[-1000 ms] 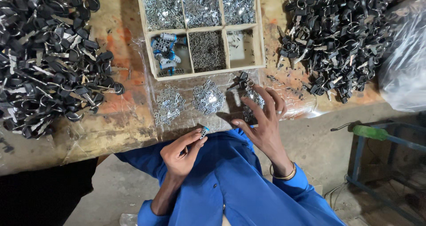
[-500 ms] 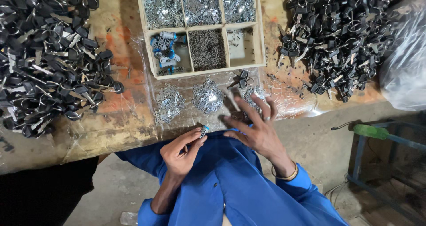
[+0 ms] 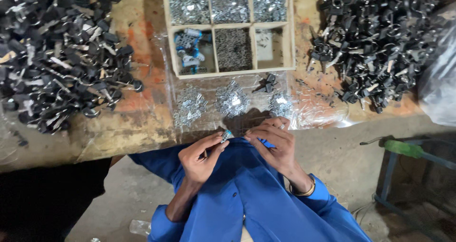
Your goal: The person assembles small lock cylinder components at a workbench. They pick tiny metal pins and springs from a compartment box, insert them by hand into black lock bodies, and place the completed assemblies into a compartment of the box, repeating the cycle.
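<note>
- Black metal parts lie in two big heaps, the left heap (image 3: 57, 52) in the upper left of the frame and the right heap (image 3: 380, 37) in the upper right; neither has changed in the last second.
- The wooden tray (image 3: 290, 42) with its compartments of small silver pieces stays at the top centre, on the worn workbench (image 3: 142, 47).
- Three small piles of silver pieces (image 3: 232, 99) rest on clear plastic sheet (image 3: 313, 111) just below the tray, as before.
- Our right hand (image 3: 275, 147) was on the piles a second ago; now it has come back to the lower centre, fingers curled, and we cannot tell what it carries.
- Our left hand (image 3: 202, 156) keeps pinching a small blue-and-silver part (image 3: 226, 136) between thumb and fingers, and the right fingertips now nearly touch it, so we judge the next piece is being joined.
</note>
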`<state>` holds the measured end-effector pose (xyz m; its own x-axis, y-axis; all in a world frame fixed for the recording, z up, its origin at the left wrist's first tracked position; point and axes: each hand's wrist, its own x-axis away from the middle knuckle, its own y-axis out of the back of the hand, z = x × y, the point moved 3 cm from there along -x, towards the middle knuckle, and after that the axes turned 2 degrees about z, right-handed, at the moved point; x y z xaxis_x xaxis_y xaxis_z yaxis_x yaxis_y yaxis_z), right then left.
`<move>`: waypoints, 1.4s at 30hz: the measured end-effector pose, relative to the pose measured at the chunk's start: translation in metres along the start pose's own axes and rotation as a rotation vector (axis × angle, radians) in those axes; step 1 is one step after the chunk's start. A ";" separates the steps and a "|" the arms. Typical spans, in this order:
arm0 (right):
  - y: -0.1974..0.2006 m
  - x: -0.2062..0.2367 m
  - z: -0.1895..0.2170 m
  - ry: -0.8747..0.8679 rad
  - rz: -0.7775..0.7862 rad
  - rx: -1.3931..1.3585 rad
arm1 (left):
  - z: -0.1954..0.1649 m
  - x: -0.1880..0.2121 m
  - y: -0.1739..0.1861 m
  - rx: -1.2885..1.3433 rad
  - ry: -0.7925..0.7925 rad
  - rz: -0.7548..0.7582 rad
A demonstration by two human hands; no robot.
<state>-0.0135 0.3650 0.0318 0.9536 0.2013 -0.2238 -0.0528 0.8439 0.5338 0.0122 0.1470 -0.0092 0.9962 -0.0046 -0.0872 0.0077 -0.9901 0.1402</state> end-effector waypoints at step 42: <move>-0.050 0.042 0.053 0.172 -0.010 0.465 | -0.001 0.052 0.090 0.002 0.072 -0.004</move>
<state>0.0448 0.3053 0.0389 0.8885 0.3068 -0.3412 0.1310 0.5430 0.8294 0.0644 0.0578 -0.0001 0.9998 0.0091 -0.0162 0.0112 -0.9903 0.1382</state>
